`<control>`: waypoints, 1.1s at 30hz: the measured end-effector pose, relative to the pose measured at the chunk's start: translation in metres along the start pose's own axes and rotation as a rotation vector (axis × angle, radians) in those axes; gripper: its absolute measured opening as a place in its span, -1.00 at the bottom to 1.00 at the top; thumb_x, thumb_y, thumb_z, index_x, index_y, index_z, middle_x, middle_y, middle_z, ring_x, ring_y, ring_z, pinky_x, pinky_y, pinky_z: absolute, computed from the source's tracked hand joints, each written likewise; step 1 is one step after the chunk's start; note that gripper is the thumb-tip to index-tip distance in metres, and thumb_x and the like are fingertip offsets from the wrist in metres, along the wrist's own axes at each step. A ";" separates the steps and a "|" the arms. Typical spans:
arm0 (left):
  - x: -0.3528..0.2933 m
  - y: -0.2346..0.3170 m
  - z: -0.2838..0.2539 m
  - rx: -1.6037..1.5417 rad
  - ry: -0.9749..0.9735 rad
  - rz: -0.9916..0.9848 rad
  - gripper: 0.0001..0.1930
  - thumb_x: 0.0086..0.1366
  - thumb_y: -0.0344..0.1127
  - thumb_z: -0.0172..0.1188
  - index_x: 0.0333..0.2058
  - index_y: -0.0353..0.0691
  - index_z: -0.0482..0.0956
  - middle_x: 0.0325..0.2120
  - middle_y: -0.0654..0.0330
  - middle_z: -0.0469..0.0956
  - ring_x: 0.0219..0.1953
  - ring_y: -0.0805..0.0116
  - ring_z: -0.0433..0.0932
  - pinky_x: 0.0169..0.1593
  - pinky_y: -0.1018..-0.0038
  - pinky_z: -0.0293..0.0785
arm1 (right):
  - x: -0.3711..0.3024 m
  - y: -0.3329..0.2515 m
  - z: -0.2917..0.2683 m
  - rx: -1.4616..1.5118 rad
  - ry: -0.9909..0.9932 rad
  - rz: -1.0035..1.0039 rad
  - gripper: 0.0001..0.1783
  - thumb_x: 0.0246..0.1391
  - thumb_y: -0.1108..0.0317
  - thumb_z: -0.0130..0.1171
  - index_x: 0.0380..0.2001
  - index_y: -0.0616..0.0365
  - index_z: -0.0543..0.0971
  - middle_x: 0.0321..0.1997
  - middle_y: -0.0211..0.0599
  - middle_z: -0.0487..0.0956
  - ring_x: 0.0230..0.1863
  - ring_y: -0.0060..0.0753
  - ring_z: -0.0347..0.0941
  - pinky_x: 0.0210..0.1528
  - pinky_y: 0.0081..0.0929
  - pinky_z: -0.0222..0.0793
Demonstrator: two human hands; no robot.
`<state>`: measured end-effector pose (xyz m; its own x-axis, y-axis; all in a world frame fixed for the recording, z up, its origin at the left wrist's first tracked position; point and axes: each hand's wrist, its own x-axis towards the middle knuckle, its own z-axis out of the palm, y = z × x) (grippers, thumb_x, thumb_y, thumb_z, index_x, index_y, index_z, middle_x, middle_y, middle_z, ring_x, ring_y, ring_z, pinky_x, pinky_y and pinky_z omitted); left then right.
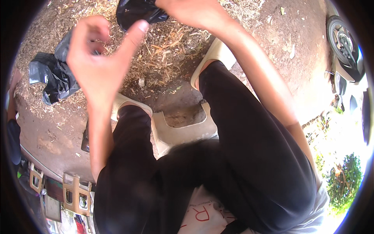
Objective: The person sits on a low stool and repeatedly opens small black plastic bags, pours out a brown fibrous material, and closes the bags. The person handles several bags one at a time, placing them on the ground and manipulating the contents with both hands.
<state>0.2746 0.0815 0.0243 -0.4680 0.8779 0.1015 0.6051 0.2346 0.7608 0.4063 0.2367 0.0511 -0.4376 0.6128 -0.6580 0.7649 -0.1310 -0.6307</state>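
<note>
My left hand (pixel 99 58) is raised over the wood-chip-strewn ground. Its fingers curl inward, the thumb stands well apart, and nothing shows between them. At the top edge my right hand (pixel 183 9) reaches to the right side of a black plastic bag (pixel 136 15). The upper edge cuts off that hand's fingers, so their grip is hidden. Part of the bag is out of view too. Beyond my left wrist, more crumpled black plastic (pixel 60 80) lies on the ground, partly covered by my hand.
Wood shavings (pixel 163 58) cover the dirt between my feet. Below me is a beige plastic stool (pixel 187 134). A motorbike wheel (pixel 343 41) stands at the far right, above a leafy shrub (pixel 344 179). Another person's arm (pixel 13 101) shows at the left rim, with plastic chairs (pixel 74 195) lower down.
</note>
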 end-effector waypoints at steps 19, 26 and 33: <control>0.018 -0.050 0.019 0.110 -0.053 -0.306 -0.84 0.26 -0.34 0.31 -0.21 -0.23 0.68 -0.43 0.14 0.72 -0.40 0.35 0.70 -0.22 0.42 0.57 | 0.000 0.171 0.023 -0.762 0.064 -0.241 0.31 -0.21 0.04 0.62 0.45 -0.97 -0.07 0.61 0.15 -0.09 0.52 0.58 -0.07 0.46 0.26 0.18; 0.015 -0.055 0.021 0.024 -0.055 -0.314 -0.81 0.35 -0.33 0.31 -0.14 -0.30 0.67 -0.35 0.16 0.74 -0.29 0.50 0.67 -0.16 0.54 0.52 | 0.011 0.174 0.046 -0.890 0.064 -0.248 0.04 -0.06 0.30 0.49 0.43 -0.70 0.20 0.57 0.06 0.05 0.44 0.44 0.10 0.42 0.09 0.30; 0.011 -0.059 0.027 -0.154 0.010 -0.243 -0.85 0.32 -0.33 0.33 -0.21 -0.27 0.68 -0.48 0.23 0.69 -0.45 0.58 0.59 -0.32 0.56 0.49 | 0.014 0.198 0.037 -0.747 0.088 -0.460 -0.23 -0.10 0.47 0.40 0.24 -0.23 0.47 0.35 -0.03 0.33 0.27 0.21 0.30 0.26 -0.01 0.45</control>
<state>0.2513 0.0891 -0.0367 -0.5944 0.7991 -0.0902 0.3695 0.3710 0.8519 0.5338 0.1908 -0.0984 -0.7639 0.5415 -0.3510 0.6444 0.6685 -0.3712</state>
